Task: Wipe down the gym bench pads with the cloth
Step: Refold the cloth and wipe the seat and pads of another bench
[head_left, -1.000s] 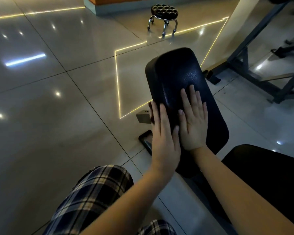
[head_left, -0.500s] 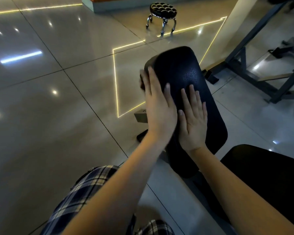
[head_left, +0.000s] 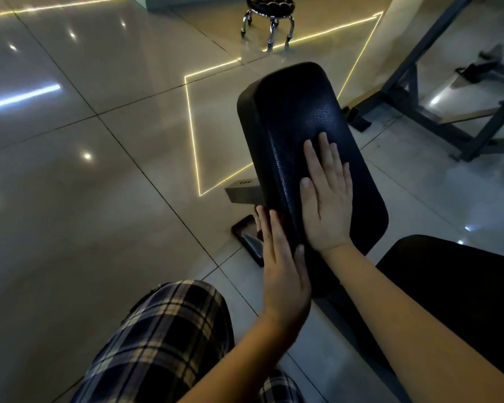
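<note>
Left hand [head_left: 282,263] flat, fingers straight, against the bench pad's [head_left: 297,106] near left side, gripping nothing I can see. Right hand [head_left: 326,193] flat on top, palm down. No cloth visible. The pad's long axis runs away from me, ahead of both hands; left hand is nearer the side edge.

Count from where I stand.

- Black pads: two. Far pad [head_left: 297,112] at 12 o'clock, near pad [head_left: 463,286] at 4 o'clock.
- Grips: two, both bare hands. Left grip [head_left: 282,266], right grip [head_left: 326,196].
- Chrome-legged stool [head_left: 269,7]: one, 12 o'clock, beyond the pads.
- Grey metal frame [head_left: 413,91]: one, 2 o'clock.
</note>
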